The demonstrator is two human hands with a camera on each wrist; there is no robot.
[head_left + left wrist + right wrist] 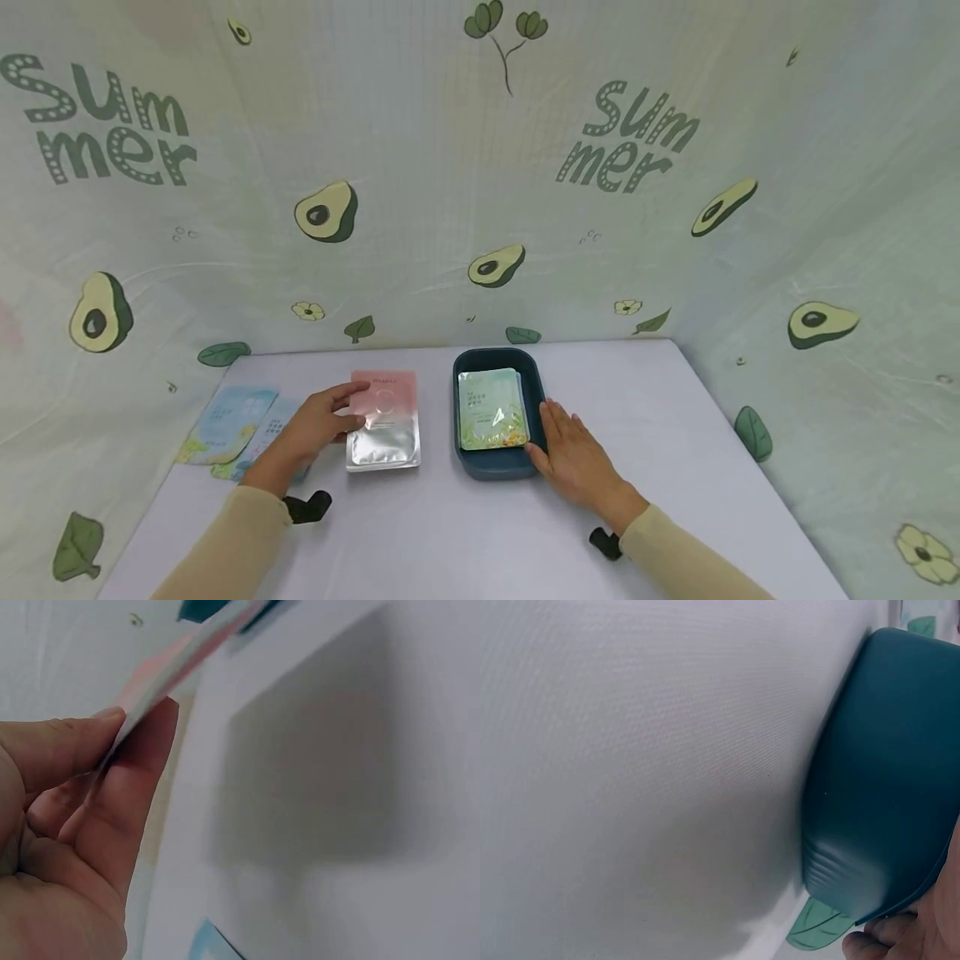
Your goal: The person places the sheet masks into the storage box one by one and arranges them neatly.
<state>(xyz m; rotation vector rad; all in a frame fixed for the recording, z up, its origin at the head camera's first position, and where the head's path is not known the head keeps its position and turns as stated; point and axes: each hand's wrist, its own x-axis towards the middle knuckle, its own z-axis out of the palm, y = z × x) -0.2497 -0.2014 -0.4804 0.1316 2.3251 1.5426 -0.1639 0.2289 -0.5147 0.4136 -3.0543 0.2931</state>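
The left hand [318,423] is pinching a pink-and-silver foil sachet [384,437] between thumb and fingers [347,390], holding it above the tabletop [420,542], left of the dark blue bin [498,468]. The right hand [579,463] is resting, fingers extended, against the bin's right rim. A green sachet [491,410] is lying inside the bin; blue sachets [228,421] are lying farther left.

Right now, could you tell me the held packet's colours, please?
The packet is pink above, silver below, clearest in the head view.
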